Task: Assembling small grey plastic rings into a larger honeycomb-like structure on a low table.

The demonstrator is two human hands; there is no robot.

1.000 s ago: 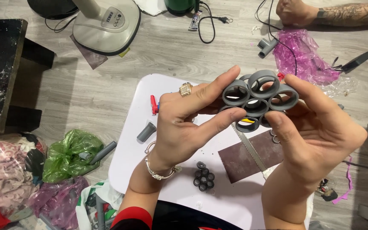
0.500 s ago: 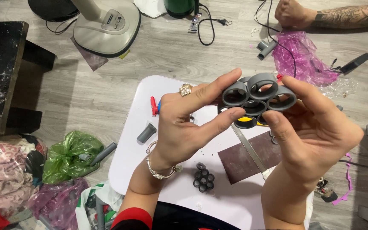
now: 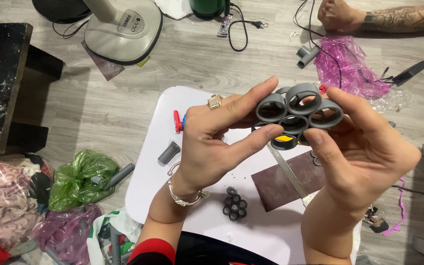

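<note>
Filling much of the lower view was a small white desk (image 3: 153,162), over which both hands held up a cluster of grey pipe rings (image 3: 298,110) joined side by side like a honeycomb. The left hand (image 3: 212,142) was clenched on the cluster's left edge, thumb below and forefinger across the top; the right hand (image 3: 364,152) was clamped on its right edge the same way. To my judgement, this was the step of pressing or checking the joined rings, and any further handling called for even pressure so no ring shifted. Around it lay a fan base (image 3: 123,29) on the floor, a green bag (image 3: 77,176), a pink plastic bag (image 3: 349,64), a brown sandpaper sheet (image 3: 280,189) with a thin metal blade (image 3: 288,169) across it, a smaller dark ring cluster (image 3: 234,204) and a short grey pipe piece (image 3: 169,152). Another person's arm (image 3: 393,17) rested well apart.
</note>
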